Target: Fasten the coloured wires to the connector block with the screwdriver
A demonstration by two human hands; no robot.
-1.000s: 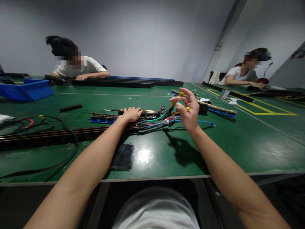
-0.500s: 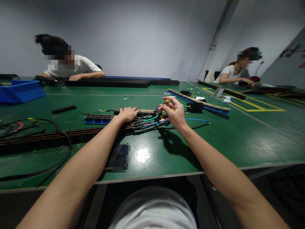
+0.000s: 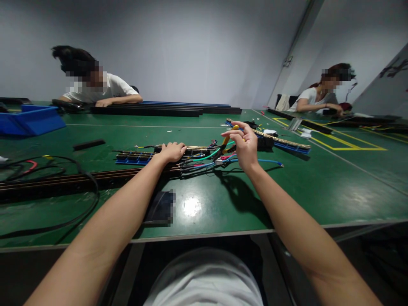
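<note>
The green table (image 3: 318, 191) carries everything, and the long black bar (image 3: 79, 181) lies across its left half, ending near the middle, just short of the space between the two hands; with so much length to one side, any tug at that end would likely swing it, so it is best held steady. Beyond it lie a strip with a blue base (image 3: 135, 157) and a black strip with gold lines (image 3: 198, 150), while another blue-and-gold strip (image 3: 288, 144) rests at a slant farther right, well apart from the bar. The left hand (image 3: 173, 152) is palm down with its fingers laid over the black strip; whether they grip its edge or only press, I cannot tell. Firm, even pressure there, rather than a pinch, should stop the parts sliding. The right hand (image 3: 247, 146), raised above the table, grasps the pliers (image 3: 226, 139) by their yellow handles, thumb and fingers curled around them, the tool tilted down to the left towards the wires. A relaxed wrist and a look straight down the tool would help place its tips, since I cannot see whether they touch anything. The wires (image 3: 204, 165) fan out rightward from the bar's end, crossing near the tips, so separating one before squeezing seems wise; the small white plug (image 3: 218, 162) among them, just below the tips, is easily nipped by mistake.
</note>
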